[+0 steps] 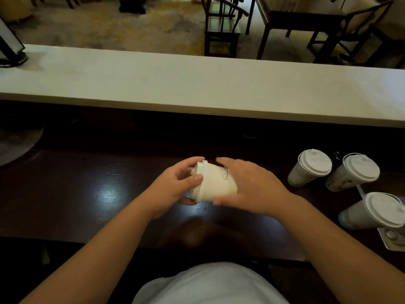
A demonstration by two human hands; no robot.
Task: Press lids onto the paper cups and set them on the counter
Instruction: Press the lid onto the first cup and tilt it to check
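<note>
Above the dark bench point(87, 194), both hands hold one paper cup point(215, 185) on its side. Its lid point(200, 183) points left. The left hand point(175, 187) wraps the lid; the right hand point(252, 185) grips the cup's body. Three lidded cups point(311, 167) stand right.

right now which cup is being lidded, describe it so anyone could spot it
Start at the dark wooden counter below the pale ledge. At its middle, the left hand and right hand hold one paper cup. Unlike the three lidded cups standing at the right, it lies sideways, lid leftward.
</note>
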